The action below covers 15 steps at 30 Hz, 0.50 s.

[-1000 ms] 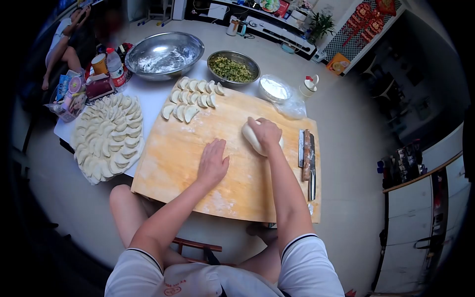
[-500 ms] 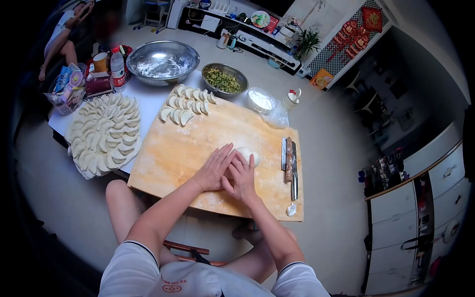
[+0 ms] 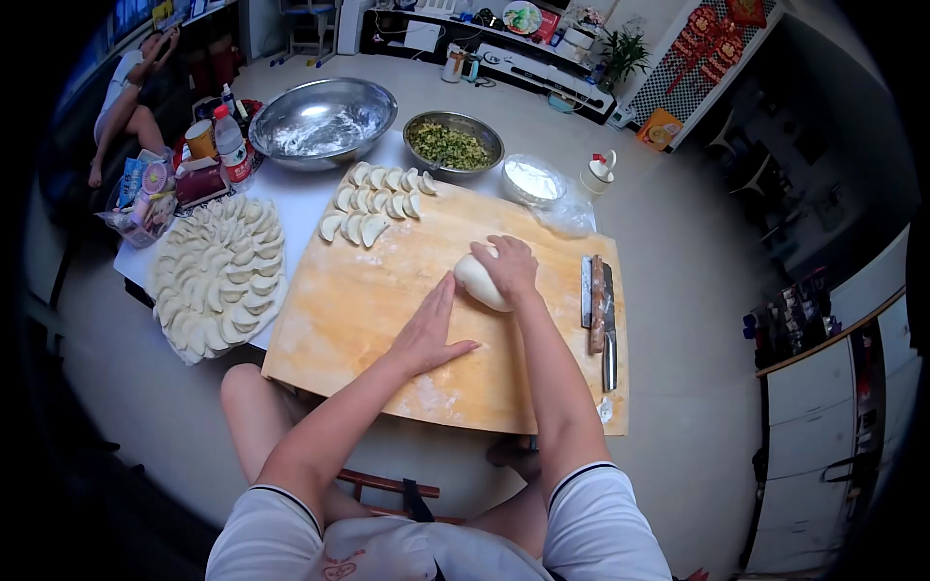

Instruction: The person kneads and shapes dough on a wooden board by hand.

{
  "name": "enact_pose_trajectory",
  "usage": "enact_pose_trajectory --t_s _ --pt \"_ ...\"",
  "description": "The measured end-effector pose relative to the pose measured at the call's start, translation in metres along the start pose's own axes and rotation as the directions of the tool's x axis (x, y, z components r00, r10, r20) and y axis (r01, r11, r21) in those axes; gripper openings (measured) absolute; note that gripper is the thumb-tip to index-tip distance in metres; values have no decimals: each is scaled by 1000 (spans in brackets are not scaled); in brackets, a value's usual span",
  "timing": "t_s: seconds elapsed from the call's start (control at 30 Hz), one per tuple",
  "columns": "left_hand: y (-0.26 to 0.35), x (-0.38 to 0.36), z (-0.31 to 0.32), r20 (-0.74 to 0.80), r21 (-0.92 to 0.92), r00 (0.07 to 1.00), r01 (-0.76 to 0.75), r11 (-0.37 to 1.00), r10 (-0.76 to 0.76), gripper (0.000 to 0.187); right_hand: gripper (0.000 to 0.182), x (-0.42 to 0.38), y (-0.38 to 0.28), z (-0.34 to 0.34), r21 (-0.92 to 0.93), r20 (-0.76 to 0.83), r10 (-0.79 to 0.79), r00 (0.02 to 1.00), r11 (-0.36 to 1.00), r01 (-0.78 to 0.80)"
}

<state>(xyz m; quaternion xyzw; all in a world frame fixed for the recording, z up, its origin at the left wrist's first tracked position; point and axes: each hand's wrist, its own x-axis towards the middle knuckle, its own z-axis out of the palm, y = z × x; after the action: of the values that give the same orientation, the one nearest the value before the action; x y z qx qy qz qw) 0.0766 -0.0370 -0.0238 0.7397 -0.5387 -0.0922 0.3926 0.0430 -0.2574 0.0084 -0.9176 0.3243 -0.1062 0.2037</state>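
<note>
A smooth white lump of dough (image 3: 476, 282) rests on the floured wooden board (image 3: 339, 300), right of its middle. My right hand (image 3: 511, 263) is curled over the dough's far right side, gripping it. Lying flat on the board, my left hand (image 3: 431, 329) has its thumb spread, and its fingertips reach the dough's lower left edge. To the right of my hands lie a rolling pin (image 3: 596, 305) and a knife (image 3: 609, 339), side by side. Folded dumplings (image 3: 373, 229) stand in rows at the board's far left corner.
A cloth-covered tray of dumplings (image 3: 221, 276) sits left of the board. Behind are a large steel bowl (image 3: 325, 121), a bowl of green filling (image 3: 450, 147), a flour bowl (image 3: 534, 181) and a bottle (image 3: 231, 145). A person (image 3: 131, 102) sits at far left.
My right hand has moved up and right, onto the dough's far side. The left hand has separated from it, its thumb now spread. More of the dough shows.
</note>
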Motion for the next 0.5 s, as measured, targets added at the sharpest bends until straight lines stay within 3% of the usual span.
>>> enact_pose_trajectory --t_s 0.07,0.17,0.23,0.3,0.5 --pt "3 1 -2 17 -8 1000 6 1000 -6 123 64 -10 -1 -12 -14 28 110 994 994 -110" --pt "1 -1 -1 -3 -18 1000 -20 1000 20 126 66 -46 9 -5 47 -94 29 995 999 -24" --pt "3 -3 -4 -1 -52 999 -40 998 40 127 64 -72 22 12 11 -270 -161 949 985 171" --pt "5 -1 -6 10 -87 999 -44 995 45 124 65 -106 12 9 -63 -326 -281 903 959 276" --pt "-12 -2 7 -31 -51 994 -109 993 108 109 64 -171 -40 11 -287 -344 -464 816 879 379"
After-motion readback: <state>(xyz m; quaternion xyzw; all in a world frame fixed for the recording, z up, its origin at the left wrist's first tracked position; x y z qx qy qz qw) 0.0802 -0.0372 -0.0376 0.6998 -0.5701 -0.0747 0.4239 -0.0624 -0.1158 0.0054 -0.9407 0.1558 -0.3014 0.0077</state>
